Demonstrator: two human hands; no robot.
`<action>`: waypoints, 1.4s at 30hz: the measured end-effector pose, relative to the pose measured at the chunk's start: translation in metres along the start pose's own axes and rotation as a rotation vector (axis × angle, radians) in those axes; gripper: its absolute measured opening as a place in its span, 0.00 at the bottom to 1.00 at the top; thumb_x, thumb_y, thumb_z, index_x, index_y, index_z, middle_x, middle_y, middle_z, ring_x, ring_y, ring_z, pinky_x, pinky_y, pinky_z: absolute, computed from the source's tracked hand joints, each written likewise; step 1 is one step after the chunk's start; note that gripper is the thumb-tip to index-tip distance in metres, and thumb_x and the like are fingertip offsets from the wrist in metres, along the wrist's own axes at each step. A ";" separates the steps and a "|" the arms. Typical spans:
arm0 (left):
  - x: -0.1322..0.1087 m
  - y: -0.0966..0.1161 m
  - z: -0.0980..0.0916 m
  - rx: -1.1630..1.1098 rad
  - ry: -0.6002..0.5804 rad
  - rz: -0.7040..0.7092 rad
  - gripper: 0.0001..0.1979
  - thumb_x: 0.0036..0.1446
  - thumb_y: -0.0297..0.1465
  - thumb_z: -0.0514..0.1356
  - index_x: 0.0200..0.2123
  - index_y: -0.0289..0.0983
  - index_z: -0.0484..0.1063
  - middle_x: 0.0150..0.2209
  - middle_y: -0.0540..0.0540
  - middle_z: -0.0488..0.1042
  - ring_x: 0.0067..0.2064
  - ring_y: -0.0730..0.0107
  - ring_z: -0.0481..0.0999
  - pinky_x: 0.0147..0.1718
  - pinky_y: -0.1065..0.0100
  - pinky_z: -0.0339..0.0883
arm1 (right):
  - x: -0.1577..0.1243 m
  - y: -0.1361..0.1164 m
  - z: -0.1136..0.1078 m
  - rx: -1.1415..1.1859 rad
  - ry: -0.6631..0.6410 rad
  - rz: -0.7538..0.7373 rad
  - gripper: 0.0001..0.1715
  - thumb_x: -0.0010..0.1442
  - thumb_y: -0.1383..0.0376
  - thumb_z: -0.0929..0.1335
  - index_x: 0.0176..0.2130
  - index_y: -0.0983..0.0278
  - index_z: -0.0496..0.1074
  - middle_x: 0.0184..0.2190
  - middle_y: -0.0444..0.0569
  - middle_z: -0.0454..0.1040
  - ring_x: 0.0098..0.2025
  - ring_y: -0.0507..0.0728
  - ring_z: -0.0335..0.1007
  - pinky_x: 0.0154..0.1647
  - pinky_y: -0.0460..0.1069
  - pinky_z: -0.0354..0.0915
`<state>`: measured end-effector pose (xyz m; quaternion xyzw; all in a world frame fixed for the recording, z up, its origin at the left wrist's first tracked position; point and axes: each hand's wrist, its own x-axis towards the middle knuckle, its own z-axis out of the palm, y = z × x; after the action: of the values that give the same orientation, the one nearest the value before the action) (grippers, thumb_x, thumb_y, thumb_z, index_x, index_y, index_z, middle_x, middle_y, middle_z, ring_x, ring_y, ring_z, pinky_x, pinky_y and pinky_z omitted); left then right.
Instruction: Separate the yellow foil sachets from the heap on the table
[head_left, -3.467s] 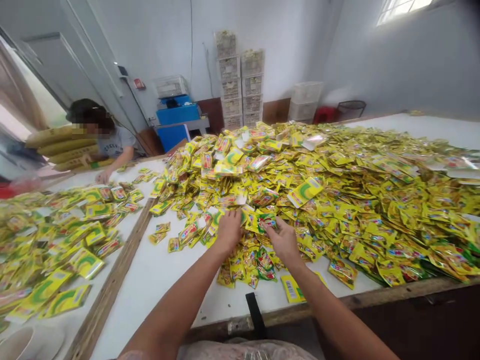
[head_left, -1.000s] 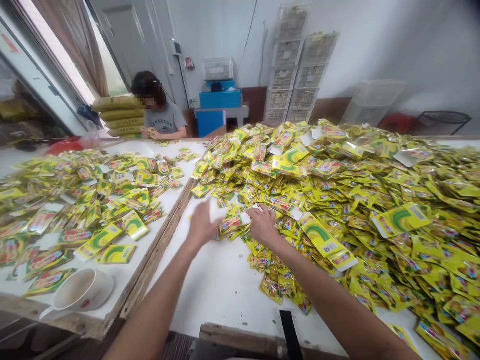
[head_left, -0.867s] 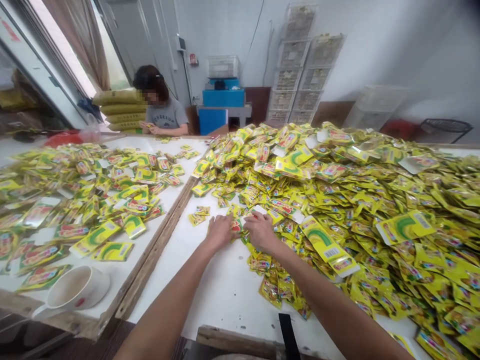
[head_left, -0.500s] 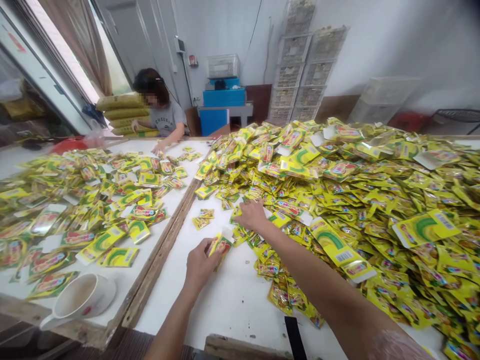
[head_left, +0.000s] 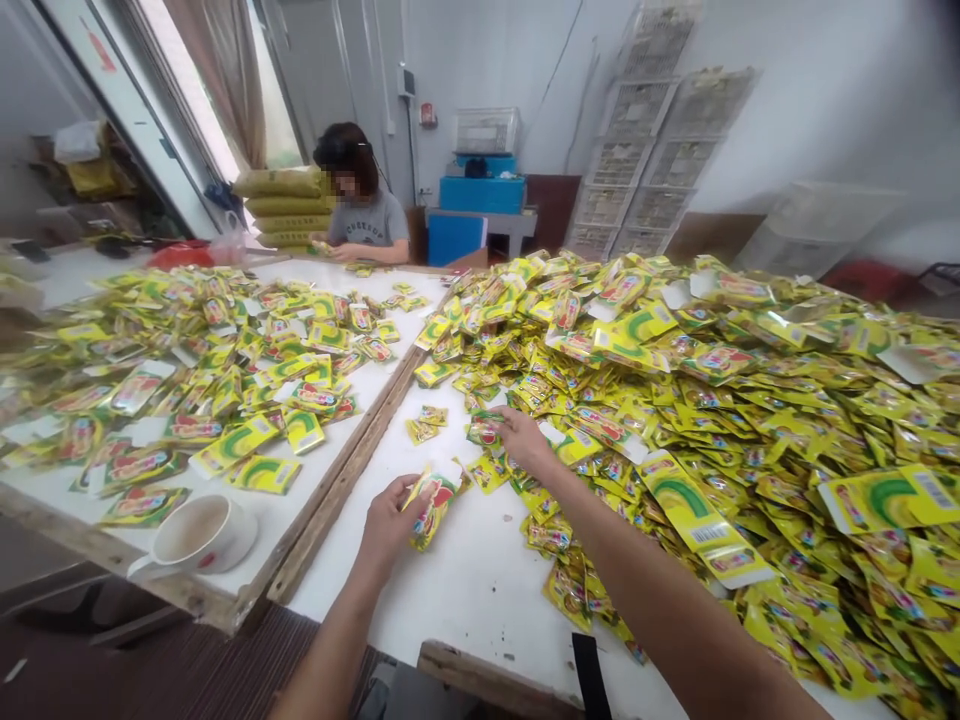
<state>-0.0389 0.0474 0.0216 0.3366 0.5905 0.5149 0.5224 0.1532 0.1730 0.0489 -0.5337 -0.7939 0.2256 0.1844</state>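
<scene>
My left hand [head_left: 390, 520] is closed on a small yellow carton [head_left: 435, 508] with a red and green print, tilted above the white table. One end of this carton seems to be open. At the near edge of the heap, my right hand [head_left: 523, 440] pinches a small green and red packet [head_left: 484, 428] between its fingertips. A few loose yellow sachets [head_left: 426, 424] lie on the table just beyond my left hand. Right of my hands spreads a large heap of yellow sachets [head_left: 720, 420], with several flat cartons [head_left: 697, 505] on top.
A wooden strip [head_left: 352, 460] divides the two table tops. On the left one lie many yellow cartons [head_left: 232, 445] and a white cup [head_left: 202, 535] with a drink. A co-worker [head_left: 367, 225] sits at the far side. Stacked crates [head_left: 637, 150] stand by the wall.
The carton in my left hand has turned its printed face towards me. My right hand has drawn back slightly, with a packet now showing in its fingers. The view has shifted left.
</scene>
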 end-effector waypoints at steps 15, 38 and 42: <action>-0.032 -0.011 0.026 0.016 -0.240 0.032 0.27 0.40 0.39 0.68 0.45 0.34 0.71 0.38 0.42 0.78 0.38 0.58 0.77 0.35 0.65 0.70 | -0.084 0.010 0.001 0.954 0.163 0.190 0.19 0.47 0.55 0.70 0.37 0.63 0.72 0.30 0.46 0.76 0.33 0.55 0.72 0.37 0.51 0.67; -0.052 -0.006 0.062 -0.208 -0.352 -0.090 0.23 0.40 0.39 0.69 0.40 0.34 0.71 0.29 0.47 0.78 0.30 0.67 0.77 0.31 0.69 0.67 | -0.137 -0.006 -0.029 0.264 0.247 -0.030 0.23 0.49 0.60 0.72 0.46 0.61 0.71 0.41 0.51 0.74 0.41 0.59 0.69 0.41 0.52 0.65; -0.051 -0.010 0.062 -0.218 -0.336 -0.100 0.23 0.40 0.39 0.69 0.40 0.34 0.71 0.29 0.47 0.79 0.30 0.67 0.77 0.32 0.69 0.68 | -0.135 0.002 -0.031 0.610 0.231 0.142 0.13 0.49 0.58 0.70 0.33 0.64 0.72 0.30 0.45 0.74 0.33 0.56 0.70 0.37 0.50 0.65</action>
<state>0.0341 0.0132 0.0310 0.3293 0.4519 0.4858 0.6719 0.2201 0.0531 0.0669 -0.5300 -0.6244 0.4031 0.4083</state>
